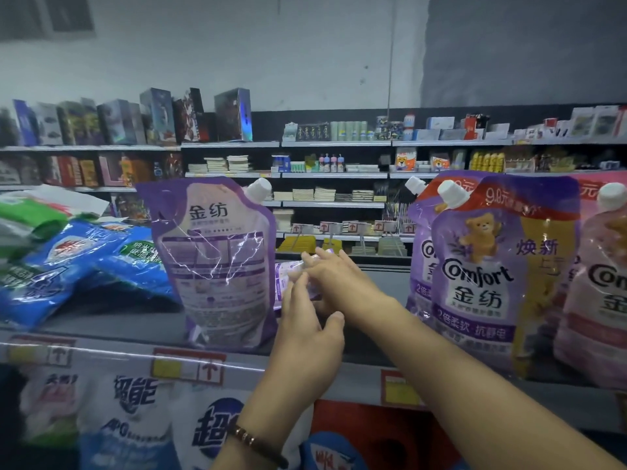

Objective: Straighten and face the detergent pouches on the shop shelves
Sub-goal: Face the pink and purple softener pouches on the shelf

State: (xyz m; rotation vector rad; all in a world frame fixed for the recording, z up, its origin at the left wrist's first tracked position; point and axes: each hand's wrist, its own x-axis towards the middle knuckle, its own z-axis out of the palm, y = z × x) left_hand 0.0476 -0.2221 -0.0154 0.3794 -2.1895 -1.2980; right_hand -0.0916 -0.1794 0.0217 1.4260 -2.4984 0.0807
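Head view: on the top shelf (pixel 142 325) one purple pouch (pixel 217 262) stands upright with its back label facing out, white cap at its upper right. Just to its right a small pouch (pixel 288 276) lies behind it, partly hidden by both hands. The left hand (pixel 307 329) has its fingers spread narrow against that small pouch; whether its grip closes on it I cannot tell. The right hand (pixel 334 273) lies over the same pouch, fingers curled on it. To the right stand two purple Comfort pouches (pixel 488 276) facing front, one behind the other, then one pink pouch (pixel 597 293). At left, two blue bags (pixel 64 266) lie slumped. A bracelet (pixel 252 439) circles the left wrist.
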